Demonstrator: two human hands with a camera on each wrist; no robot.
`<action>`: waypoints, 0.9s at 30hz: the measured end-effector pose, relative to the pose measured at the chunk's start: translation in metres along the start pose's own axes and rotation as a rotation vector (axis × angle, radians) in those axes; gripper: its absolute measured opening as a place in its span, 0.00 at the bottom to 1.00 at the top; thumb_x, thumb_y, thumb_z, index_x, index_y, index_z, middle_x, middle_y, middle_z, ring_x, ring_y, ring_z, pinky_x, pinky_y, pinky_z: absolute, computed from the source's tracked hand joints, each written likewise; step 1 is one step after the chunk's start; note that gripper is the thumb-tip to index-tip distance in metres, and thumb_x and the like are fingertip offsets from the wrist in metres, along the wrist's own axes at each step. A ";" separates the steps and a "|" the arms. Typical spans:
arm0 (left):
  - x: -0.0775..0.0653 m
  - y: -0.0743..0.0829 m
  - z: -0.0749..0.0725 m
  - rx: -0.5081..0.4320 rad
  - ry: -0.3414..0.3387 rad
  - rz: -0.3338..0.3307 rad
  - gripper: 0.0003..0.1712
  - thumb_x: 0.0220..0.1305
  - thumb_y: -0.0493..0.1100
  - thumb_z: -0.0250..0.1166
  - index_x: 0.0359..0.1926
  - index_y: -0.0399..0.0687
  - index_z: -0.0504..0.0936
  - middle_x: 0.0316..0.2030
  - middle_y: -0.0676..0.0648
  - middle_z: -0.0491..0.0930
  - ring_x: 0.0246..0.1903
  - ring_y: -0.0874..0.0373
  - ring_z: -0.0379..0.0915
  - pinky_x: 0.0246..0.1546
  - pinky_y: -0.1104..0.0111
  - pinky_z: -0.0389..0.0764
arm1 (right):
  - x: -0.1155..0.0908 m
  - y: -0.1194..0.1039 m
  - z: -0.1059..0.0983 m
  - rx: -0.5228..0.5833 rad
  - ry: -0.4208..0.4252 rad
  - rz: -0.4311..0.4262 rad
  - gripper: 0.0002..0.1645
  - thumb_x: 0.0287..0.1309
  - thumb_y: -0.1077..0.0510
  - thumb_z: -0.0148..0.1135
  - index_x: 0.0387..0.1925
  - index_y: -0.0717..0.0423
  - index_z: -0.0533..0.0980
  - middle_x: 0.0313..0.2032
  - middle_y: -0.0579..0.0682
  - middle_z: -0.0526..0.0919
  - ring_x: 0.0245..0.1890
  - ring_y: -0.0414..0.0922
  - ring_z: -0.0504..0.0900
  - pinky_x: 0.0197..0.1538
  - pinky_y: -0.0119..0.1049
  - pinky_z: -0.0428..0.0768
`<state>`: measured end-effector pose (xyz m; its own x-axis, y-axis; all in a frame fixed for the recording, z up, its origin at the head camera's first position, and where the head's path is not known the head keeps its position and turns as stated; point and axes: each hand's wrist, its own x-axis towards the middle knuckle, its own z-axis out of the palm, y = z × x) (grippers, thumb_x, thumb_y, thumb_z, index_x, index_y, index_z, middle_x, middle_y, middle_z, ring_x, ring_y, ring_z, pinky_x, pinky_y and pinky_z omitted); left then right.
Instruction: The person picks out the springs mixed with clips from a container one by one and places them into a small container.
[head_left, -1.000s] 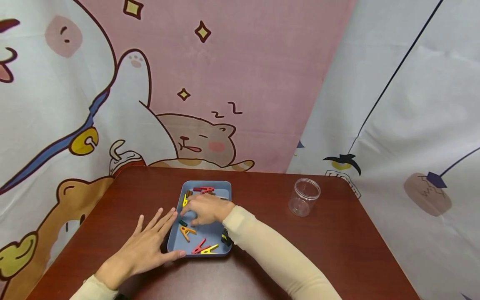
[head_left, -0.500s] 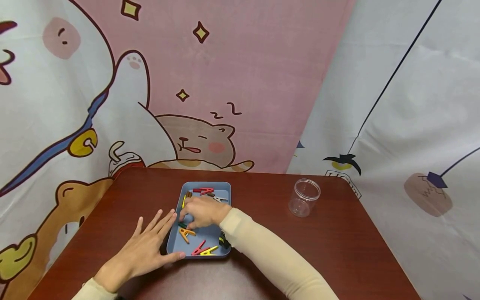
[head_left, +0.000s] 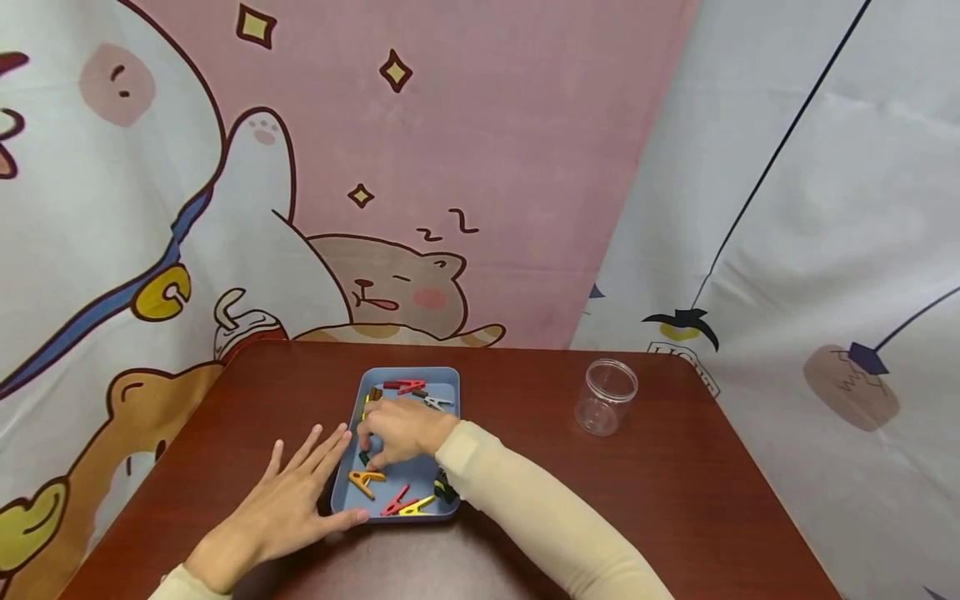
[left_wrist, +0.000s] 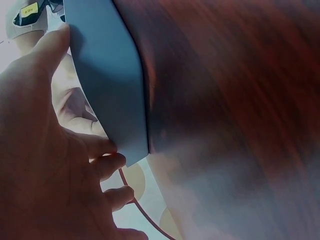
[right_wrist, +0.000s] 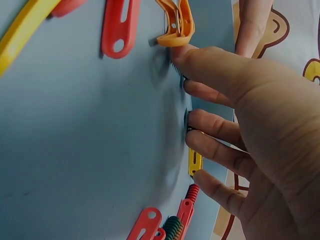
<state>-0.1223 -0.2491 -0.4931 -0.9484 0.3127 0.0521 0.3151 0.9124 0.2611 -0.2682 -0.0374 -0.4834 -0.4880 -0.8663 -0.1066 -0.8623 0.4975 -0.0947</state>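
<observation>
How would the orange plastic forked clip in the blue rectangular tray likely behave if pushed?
The orange clip is probably stiff, given its solid-looking arms. It's likely light, being slim with openings. It would probably slide, not roll, across the smooth-looking tray, as its arms splay apart.

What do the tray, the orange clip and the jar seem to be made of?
Tray: probably matte plastic, judging by its even colour and rounded corners.
Orange clip: likely glossy plastic, with highlights; a metal-looking part shows inside.
Jar: clear and shiny, the table visible through it; plastic or glass, I cannot tell.
</observation>
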 end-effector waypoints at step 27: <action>0.001 0.000 -0.001 -0.013 -0.026 0.001 0.71 0.66 0.89 0.68 0.94 0.51 0.63 0.94 0.46 0.61 0.92 0.31 0.56 0.82 0.14 0.51 | -0.040 0.009 -0.012 0.026 0.091 0.010 0.20 0.71 0.32 0.81 0.53 0.36 0.92 0.71 0.41 0.87 0.68 0.39 0.87 0.75 0.48 0.85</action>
<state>-0.1234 -0.2496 -0.4919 -0.9468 0.3207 0.0279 0.3158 0.9084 0.2739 -0.2580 0.0012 -0.4679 -0.5083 -0.8610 -0.0173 -0.8538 0.5065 -0.1201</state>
